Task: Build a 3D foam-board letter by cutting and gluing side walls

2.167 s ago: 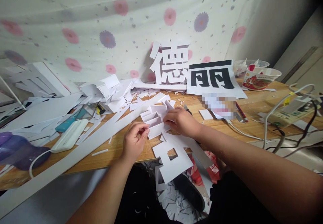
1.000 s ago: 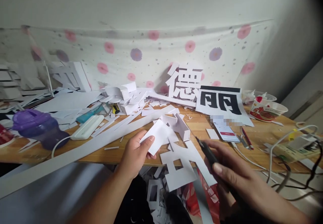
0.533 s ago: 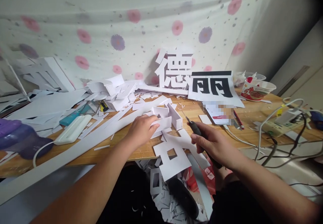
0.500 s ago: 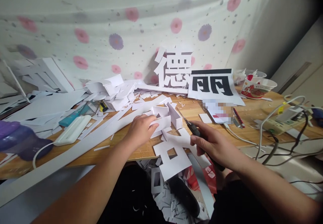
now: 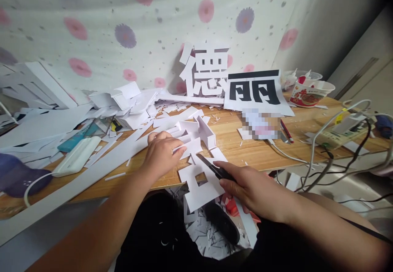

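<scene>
A white hanging cloth printed with pink and purple flowers (image 5: 172,26) covers the wall behind a light-brown wooden table (image 5: 233,137). A long flat white board strip (image 5: 73,187) slants across the table on the left. At the back, a white raised board character (image 5: 198,73) stands before the cloth, with a white paper sheet printed with a bold black character (image 5: 251,105) to its right.

Nearer, a flat white board cut-out with a square hole (image 5: 204,190) overhangs the table's front edge. Just beyond it sits a small white board form with thin upright walls (image 5: 190,147), between the two hands. The left hand (image 5: 162,151) is clamped on this form, thumb against its near wall. The right hand (image 5: 251,190) is closed around a slim black-handled tool with a narrow tip (image 5: 211,167), probably a knife; the tip points at the foot of that wall, and I cannot tell whether it touches.

Good work here would call for a light, steady stroke with the tip angled clear of the left thumb. The thin walls would likely bend under a hard squeeze, so a gentle grip low down, with the form flat on the wood, seems best.
</scene>
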